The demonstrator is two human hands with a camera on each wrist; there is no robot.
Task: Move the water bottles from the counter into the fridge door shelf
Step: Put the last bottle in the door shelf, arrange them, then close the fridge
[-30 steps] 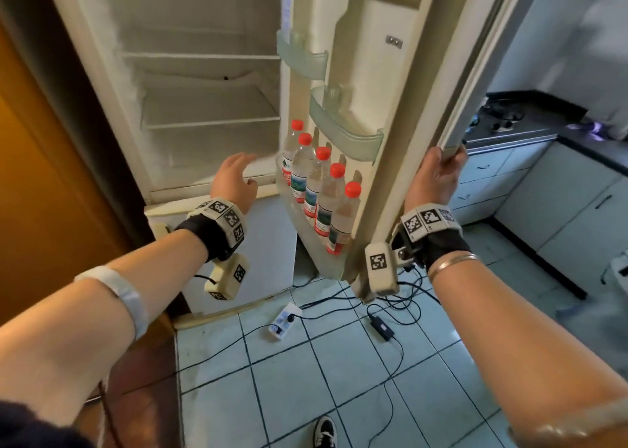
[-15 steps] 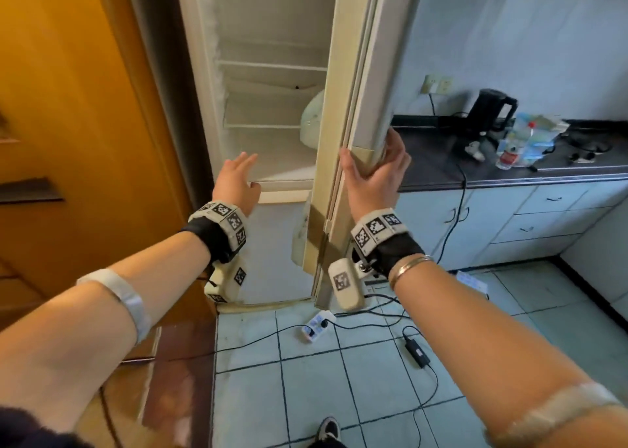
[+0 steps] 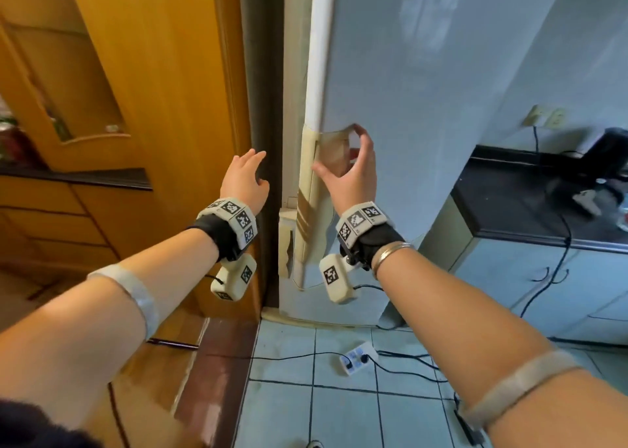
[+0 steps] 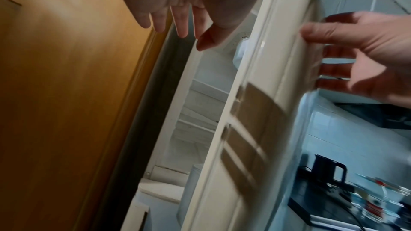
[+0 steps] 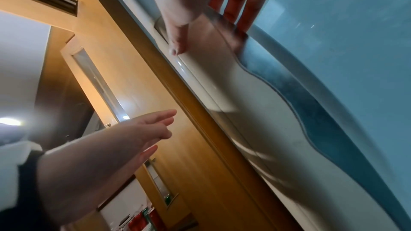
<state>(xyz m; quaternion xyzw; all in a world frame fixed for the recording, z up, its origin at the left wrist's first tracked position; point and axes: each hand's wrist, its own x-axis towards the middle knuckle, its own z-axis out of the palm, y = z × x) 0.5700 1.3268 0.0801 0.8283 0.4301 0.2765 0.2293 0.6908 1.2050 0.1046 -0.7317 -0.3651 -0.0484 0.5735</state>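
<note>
The pale blue fridge door [image 3: 407,107] stands almost closed, and the water bottles on its shelf are hidden behind it. My right hand [image 3: 353,172] holds the cream door handle [image 3: 314,162]. Its thumb lies on the handle's edge and its fingers [image 5: 233,6] are tucked behind the handle's translucent lip. My left hand [image 3: 243,179] hovers open beside the fridge's left edge and touches nothing. In the left wrist view a narrow gap [image 4: 200,111] still shows the white inner shelves. A blurred pack of bottles [image 4: 373,205] lies on the dark counter.
A wooden door panel [image 3: 153,90] stands close on the left of the fridge. On the tiled floor below lie a white power strip [image 3: 356,357] and several cables. The dark counter [image 3: 509,202] with a black kettle [image 3: 608,155] runs off to the right.
The fridge door has swung from wide open to nearly closed, hiding the red-capped bottles. My right hand rode the door leftward; the left hand stayed raised and open.
</note>
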